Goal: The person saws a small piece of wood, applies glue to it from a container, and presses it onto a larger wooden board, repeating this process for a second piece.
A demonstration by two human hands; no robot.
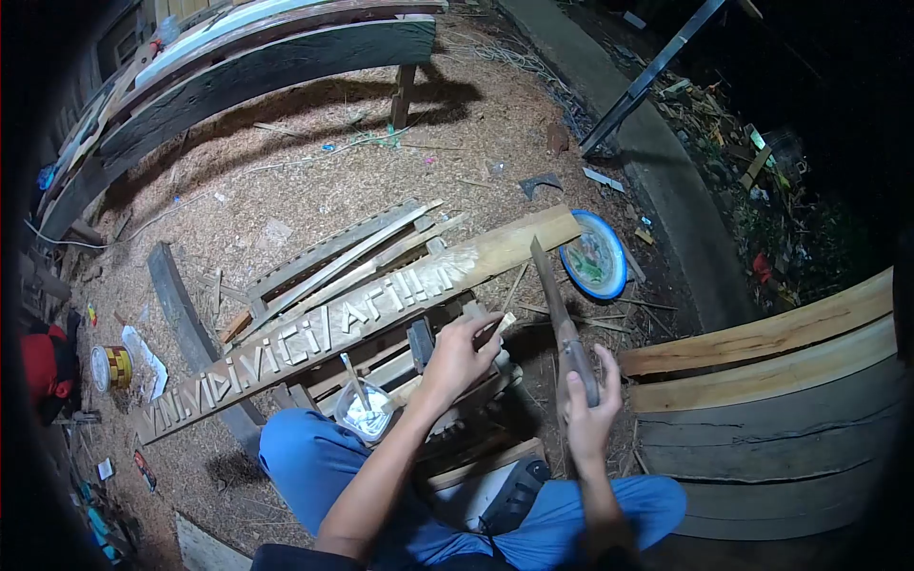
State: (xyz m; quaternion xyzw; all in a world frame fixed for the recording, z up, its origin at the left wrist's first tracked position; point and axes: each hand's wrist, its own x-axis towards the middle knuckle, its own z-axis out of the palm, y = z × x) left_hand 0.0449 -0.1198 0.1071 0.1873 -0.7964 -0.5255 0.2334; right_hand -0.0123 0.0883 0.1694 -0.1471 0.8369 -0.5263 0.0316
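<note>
My left hand (464, 354) is closed round a small, thin wooden piece (507, 320) with a pale end. In my right hand (592, 398) is the dark handle of a long-bladed knife (551, 288), its blade pointing up and away. Beyond my hands a long wooden board (514, 246) with raised carved letters lies slanting across other timber. A white tub (365, 415) with white stuff and a brush (356, 382) in it stands beside my left forearm. The blue-rimmed basin (621, 276) is by the board's right end.
A long bench (276, 71) stands at the upper left. Planks (762, 357) lie at the right. A metal post (657, 71) leans near the concrete strip (681, 219). A yellow can (112, 367) sits at the left on ground covered with shavings.
</note>
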